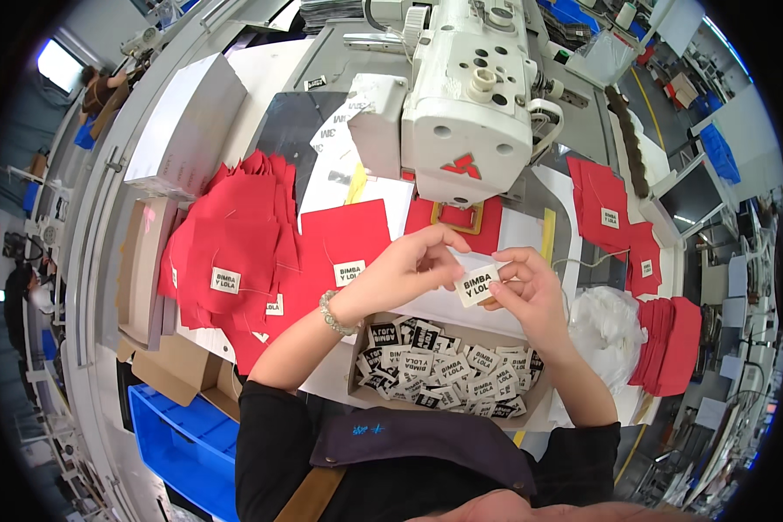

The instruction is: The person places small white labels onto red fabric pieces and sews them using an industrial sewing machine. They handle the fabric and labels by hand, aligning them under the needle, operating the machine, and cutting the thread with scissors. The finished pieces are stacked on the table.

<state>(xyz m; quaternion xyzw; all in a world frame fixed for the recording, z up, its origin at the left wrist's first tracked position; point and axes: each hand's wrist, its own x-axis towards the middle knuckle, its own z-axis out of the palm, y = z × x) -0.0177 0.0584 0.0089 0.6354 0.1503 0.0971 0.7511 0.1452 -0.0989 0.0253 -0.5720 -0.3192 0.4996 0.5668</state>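
Note:
Over the front of the table I hold a small white label (476,287) with dark lettering in both hands. My left hand (416,268), with a beaded bracelet at its wrist, pinches the label's left edge. My right hand (535,294) has its thumb across the label's right side, with the fingers curled behind. Just below lies an open cardboard box (539,402) heaped with loose white and black labels (451,367). Ahead stands a white sewing machine (465,113); a red fabric piece (419,217) lies beneath its yellow clamp frame (470,228).
A tall heap of red pieces (235,230) with white labels fills the left, beside a flat red piece (344,230). More red pieces (598,209) hang at the right, near a clear plastic bag (605,335) and a red stack (674,348). A blue crate (178,444) is at lower left.

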